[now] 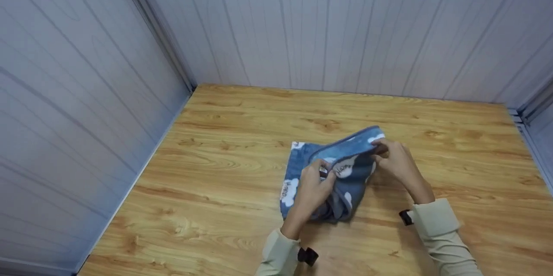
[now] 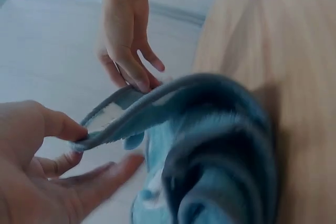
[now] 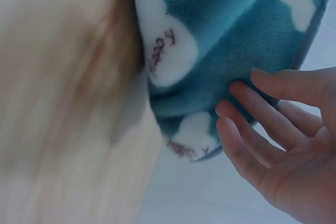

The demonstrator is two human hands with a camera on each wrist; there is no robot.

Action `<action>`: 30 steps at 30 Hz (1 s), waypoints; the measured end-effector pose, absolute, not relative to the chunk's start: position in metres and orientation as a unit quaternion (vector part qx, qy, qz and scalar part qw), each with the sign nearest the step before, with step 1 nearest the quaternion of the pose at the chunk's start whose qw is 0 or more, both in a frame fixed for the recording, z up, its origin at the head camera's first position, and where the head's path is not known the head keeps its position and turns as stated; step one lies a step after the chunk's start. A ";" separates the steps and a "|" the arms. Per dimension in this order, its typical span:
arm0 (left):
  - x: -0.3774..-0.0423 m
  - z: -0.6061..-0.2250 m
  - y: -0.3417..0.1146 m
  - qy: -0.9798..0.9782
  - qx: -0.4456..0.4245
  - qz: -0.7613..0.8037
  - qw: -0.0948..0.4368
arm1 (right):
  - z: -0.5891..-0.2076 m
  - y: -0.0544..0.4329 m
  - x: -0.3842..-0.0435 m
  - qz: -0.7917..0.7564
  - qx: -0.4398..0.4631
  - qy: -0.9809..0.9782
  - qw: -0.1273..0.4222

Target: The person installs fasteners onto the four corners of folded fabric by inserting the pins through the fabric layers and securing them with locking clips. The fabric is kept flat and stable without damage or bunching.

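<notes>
A blue plush towel [image 1: 357, 183] with white clouds, dark lettering and a grey edge lies partly folded on the table, one part of it lifted into a raised flap. My left hand [image 1: 312, 189] pinches the flap's edge between thumb and fingertip; the left wrist view shows the other fingers spread below. At the flap's far right end, my right hand [image 1: 398, 163] holds the border between thumb and index finger. In the right wrist view the remaining fingertips lie against the cloth [image 3: 220, 72]. Beneath the flap, loose folds [image 2: 226, 177] bunch up near the left wrist.
The wood-grain table [image 1: 207, 172] extends around the towel on all sides. Pale panelled walls stand along the back [image 1: 302, 30] and the left [image 1: 77, 116]. Small black devices sit at both sleeve cuffs [image 1: 281, 250].
</notes>
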State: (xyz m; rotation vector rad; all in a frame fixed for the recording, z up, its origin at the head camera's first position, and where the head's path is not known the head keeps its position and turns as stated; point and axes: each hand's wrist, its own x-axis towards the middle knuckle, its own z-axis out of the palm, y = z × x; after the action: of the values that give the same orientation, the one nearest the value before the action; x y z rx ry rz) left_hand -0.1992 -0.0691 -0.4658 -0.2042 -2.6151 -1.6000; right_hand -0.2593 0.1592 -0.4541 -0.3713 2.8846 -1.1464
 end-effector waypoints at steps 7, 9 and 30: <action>-0.225 -0.478 -0.087 -0.928 0.010 -0.371 0.032 | -0.464 0.131 -0.274 -0.380 -0.160 0.911 0.012; -0.230 -0.484 -0.089 -0.930 0.001 -0.367 0.004 | -0.469 0.123 -0.274 -0.376 -0.179 0.909 0.012; -0.237 -0.486 -0.081 -0.862 -0.061 -0.498 -0.071 | -0.470 0.093 -0.275 -0.264 -0.287 0.917 0.081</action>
State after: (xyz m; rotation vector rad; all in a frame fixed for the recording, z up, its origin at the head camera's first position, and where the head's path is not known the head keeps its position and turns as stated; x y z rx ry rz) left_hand -0.2367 -0.0809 -0.4859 -0.1999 -2.8383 -1.6383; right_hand -0.2746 0.0929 -0.4704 -0.8594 2.7419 -0.7884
